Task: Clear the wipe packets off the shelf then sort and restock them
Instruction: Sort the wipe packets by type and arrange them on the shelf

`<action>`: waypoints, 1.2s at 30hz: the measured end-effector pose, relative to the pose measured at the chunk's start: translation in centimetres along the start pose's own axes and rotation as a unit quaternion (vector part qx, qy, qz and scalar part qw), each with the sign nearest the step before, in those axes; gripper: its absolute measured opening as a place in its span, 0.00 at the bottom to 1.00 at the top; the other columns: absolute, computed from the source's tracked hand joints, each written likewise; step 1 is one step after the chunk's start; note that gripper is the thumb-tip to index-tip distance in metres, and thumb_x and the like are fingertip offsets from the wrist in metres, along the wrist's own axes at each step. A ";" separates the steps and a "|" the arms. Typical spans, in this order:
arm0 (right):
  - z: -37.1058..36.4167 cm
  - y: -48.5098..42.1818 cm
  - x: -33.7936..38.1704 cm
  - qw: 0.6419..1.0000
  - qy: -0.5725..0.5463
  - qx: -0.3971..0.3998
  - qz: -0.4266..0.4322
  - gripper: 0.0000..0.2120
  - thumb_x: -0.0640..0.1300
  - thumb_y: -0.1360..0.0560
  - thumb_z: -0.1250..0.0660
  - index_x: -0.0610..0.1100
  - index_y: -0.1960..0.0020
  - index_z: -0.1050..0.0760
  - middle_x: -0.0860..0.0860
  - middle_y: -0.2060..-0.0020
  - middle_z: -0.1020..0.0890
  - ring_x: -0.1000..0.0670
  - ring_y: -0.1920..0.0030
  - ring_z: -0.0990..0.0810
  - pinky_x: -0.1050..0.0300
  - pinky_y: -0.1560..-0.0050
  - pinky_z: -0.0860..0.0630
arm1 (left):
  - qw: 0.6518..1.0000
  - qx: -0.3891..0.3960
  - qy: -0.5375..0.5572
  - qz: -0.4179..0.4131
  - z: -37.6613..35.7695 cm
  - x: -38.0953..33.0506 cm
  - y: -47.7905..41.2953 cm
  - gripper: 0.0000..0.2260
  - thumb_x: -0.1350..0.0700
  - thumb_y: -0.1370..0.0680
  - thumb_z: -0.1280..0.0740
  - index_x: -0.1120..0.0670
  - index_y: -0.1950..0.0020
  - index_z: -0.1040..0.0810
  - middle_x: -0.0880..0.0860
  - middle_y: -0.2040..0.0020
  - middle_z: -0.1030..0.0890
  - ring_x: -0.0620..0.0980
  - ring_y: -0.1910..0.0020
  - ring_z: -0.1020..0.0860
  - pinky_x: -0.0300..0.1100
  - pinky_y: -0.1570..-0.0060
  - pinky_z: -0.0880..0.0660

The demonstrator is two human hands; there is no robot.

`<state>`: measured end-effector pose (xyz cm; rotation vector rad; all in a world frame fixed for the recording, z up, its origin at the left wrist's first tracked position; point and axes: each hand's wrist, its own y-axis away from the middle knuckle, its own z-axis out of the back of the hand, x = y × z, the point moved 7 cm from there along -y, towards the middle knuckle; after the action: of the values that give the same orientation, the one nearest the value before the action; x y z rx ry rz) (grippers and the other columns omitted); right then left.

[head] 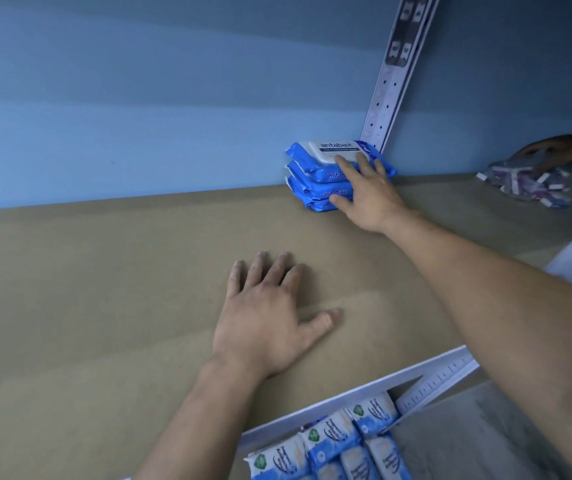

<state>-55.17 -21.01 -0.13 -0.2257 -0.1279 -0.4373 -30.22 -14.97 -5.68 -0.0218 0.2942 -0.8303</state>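
- The stack of wipe packets (324, 176) sits at the very back of the shelf board (104, 289), pushed up against the blue back wall (139, 98) and right at the foot of the white perforated upright (386, 95).
- The packets are bright blue and lie flat one on another, four as far as I can count. The top one has a white label reading "antabax".
- The right hand (367, 195) reaches in from the right and grasps the stack from its front right corner. Its fingers (347, 164) are laid over the top packet and its thumb (341, 200) is pressed against the lowest packets, so the grip spans the whole pile.
- The stack rests on the board, not lifted.
- The left hand (270, 317) holds nothing. It lies palm down on the brown board with fingers spread, nearer the front edge and well apart from the stack.
- Just below the board's white front rail (364, 386), on the level beneath, stand rows of pale blue and white packets (336, 441) packed side by side.
- Far off to the right, past the upright, another person's hand (554, 150) rests over a loose heap of small purple and white sachets (527, 185) lying on the same brown surface.
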 end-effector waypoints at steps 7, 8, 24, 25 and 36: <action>3.0 8.9 2.4 0.996 0.071 0.045 0.012 0.35 0.60 0.20 0.38 0.52 0.19 0.47 0.46 0.20 0.44 0.38 0.20 0.49 0.40 0.24 0.39 | 1.000 0.004 0.003 -0.002 1.2 -1.2 2.3 0.47 0.23 0.35 0.61 0.45 0.24 0.35 0.44 0.22 0.37 0.53 0.21 0.44 0.54 0.23 0.51; 3.7 10.7 2.8 0.995 0.086 0.046 0.021 0.34 0.60 0.20 0.38 0.52 0.19 0.46 0.46 0.21 0.42 0.39 0.21 0.46 0.40 0.25 0.38 | 1.000 0.003 0.001 -0.001 1.5 -1.4 2.9 0.46 0.24 0.34 0.60 0.45 0.24 0.34 0.44 0.22 0.36 0.53 0.21 0.43 0.54 0.23 0.50; 6.0 34.1 0.9 0.997 0.050 0.057 0.012 0.27 0.59 0.22 0.37 0.53 0.25 0.33 0.52 0.31 0.25 0.44 0.34 0.28 0.46 0.36 0.26 | 0.989 -0.069 -0.077 -0.106 4.0 -10.1 14.2 0.19 0.39 0.23 0.41 0.50 0.43 0.21 0.49 0.53 0.19 0.54 0.52 0.21 0.47 0.53 0.26; 5.1 34.7 0.3 0.997 0.043 0.070 0.007 0.26 0.59 0.22 0.36 0.53 0.26 0.32 0.52 0.32 0.24 0.44 0.35 0.27 0.46 0.37 0.25 | 0.987 -0.046 -0.089 -0.127 3.2 -10.9 14.7 0.18 0.40 0.22 0.41 0.50 0.42 0.22 0.49 0.53 0.19 0.54 0.52 0.21 0.47 0.54 0.27; -9.2 38.0 -6.9 0.965 -0.017 0.250 -0.074 0.30 0.58 0.21 0.36 0.51 0.22 0.36 0.47 0.31 0.25 0.43 0.32 0.27 0.48 0.37 0.25 | 0.975 0.193 -0.093 -0.062 -12.9 -9.1 15.1 0.21 0.38 0.20 0.41 0.50 0.33 0.29 0.52 0.42 0.22 0.56 0.41 0.24 0.52 0.39 0.32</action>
<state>-44.24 13.08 -17.35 0.2755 -0.2851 -0.5354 -28.49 3.14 -17.83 0.2467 -0.0503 -0.9922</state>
